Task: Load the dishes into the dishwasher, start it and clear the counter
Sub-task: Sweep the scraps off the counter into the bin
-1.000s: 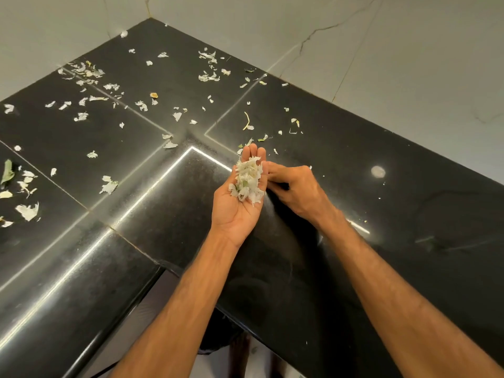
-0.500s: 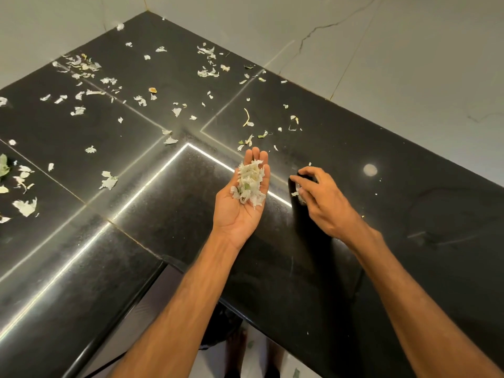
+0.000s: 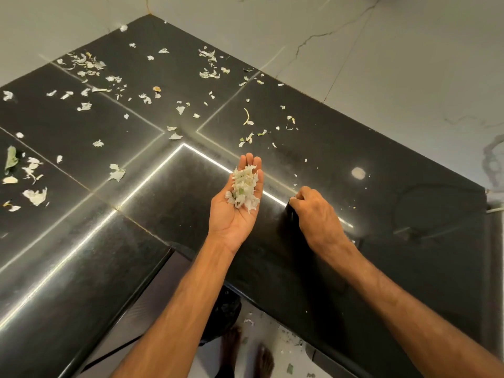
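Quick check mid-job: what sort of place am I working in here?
Most likely a home kitchen: an L-shaped polished black stone counter littered with pale vegetable peelings, backed by marble-look wall tiles. The left hand cups a pile of gathered scraps.

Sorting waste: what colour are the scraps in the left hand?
The scraps are mostly white with a few green bits; head view.

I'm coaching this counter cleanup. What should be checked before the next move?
1. The scrap pile rests on the flat left hand: ok.
2. The right hand holds scraps: cannot tell, its fingers curl downward.
3. The counter is cleared: not ok, loose scraps lie across its far side.
4. The floor is clean: not ok, bits lie near the feet.
5. The dark shape below the counter edge is a bin: cannot tell.
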### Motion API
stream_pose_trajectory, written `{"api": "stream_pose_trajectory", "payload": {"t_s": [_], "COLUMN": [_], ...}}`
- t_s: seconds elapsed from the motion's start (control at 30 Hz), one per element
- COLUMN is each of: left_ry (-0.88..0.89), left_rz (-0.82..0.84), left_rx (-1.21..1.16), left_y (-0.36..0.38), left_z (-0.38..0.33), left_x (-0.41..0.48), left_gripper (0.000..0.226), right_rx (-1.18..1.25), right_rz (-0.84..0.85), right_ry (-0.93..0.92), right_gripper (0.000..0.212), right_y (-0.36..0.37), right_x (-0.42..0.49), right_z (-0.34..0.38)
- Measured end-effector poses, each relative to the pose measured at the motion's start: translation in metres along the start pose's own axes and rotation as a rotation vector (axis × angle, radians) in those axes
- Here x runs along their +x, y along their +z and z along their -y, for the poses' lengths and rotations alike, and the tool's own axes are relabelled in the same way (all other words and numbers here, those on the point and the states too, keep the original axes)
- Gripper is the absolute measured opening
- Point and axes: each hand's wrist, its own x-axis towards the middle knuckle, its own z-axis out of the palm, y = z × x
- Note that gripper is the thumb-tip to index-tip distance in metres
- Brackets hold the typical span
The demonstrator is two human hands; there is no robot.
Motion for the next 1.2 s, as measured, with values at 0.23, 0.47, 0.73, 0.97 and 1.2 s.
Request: {"api": "stream_pose_trajectory", "payload": {"t_s": [0.23,0.47,0.73,0.97,1.2], "left_ry": [0.041,0.095,0.102,0.133,0.169], "left_rz": [0.002,-0.019,-0.089,-0.221,-0.45], "left_rx": [-0.021,-0.006,-0.059,0.088,0.216], "left_y": [-0.027,-0.071,-0.154,-0.25,-0.353], "left_z": [-0.007,-0.01,-0.004,0.002,-0.006], "left_x": [-0.045,-0.123,-0.214,-0.231,-0.165], "left_gripper": [0.035,0.037,0.037,0.038,0.042], "right_rx": [-0.016,0.495,1.398,1.587,1.55], "right_rz": [0.007,-0.053,-0.012,-0.074,-0.133], "right_ry": [0.07,0.235,0.46,0.707,0.984], "right_gripper": [0.011,0.028,0.018,0.02,0.03], "right_y": [-0.004,-0.013,-0.012,0.084,0.231], "right_x": [-0.008,-0.059,-0.183,-0.236,-0.218], "right_z": [0.035,0.078,0.154,0.218,0.243]}}
